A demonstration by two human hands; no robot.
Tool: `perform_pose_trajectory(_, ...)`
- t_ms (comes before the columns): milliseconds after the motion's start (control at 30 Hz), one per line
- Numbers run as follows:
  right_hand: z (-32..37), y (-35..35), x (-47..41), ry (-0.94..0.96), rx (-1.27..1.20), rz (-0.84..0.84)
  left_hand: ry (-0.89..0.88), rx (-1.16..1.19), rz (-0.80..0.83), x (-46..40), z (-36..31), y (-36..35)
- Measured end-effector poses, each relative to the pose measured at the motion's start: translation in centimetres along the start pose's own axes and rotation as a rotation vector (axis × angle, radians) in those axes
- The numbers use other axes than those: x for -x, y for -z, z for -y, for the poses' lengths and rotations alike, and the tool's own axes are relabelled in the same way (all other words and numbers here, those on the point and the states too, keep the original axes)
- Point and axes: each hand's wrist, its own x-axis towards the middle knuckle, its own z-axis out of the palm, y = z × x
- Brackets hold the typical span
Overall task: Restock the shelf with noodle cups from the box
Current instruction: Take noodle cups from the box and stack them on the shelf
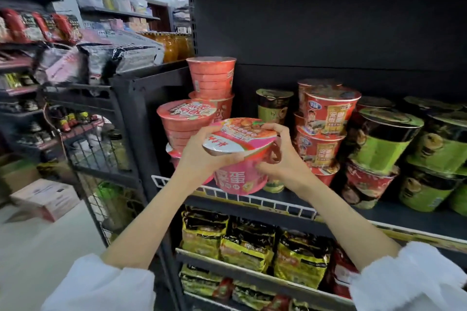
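**A:** Noodle cup [240,156], the pink one, is up between both your hands, tilted with its lid leaning toward you, held just in front of the wire rail [252,200] of the cup shelf [394,212].

**B:** How are you gripping it?

**A:** Your left hand [202,153] is closed around the rim on the left, thumb over the lid. Your right hand [279,156] is curled around the right side, fingers hooked over the far rim. Neither hand has anything else.

**B:** Where should it go?

**A:** I'd judge the pink stack [188,124] just behind and to the left of the cup. Bring the cup upright so its axis is vertical before you set it down.

**B:** Any room?

**A:** It's tight. A taller pink stack [212,78] sits behind, a green cup [274,106] and the red cups [326,118] crowd the right. Above is open, dark space, so go up and over the rail, not through it. The box isn't in view.
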Motion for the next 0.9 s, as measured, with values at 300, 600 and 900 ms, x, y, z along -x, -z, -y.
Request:
perform_pose_trajectory(300,-3.5,2.3,-5.1,0.007,0.752,0.069,0.017,-0.205,-0.118,-0.5,0.2,-1.9)
perform_pose_trajectory(600,-8.1,3.2,-6.2,-0.01,1.307,-0.02,0.133,-0.23,-0.189,-1.0,1.7,-4.0)
perform_pose_trajectory(900,-7.2,4.8,-5.9,-0.13,1.232,0.034,0.182,-0.323,-0.208,-3.0,3.0,-9.8)
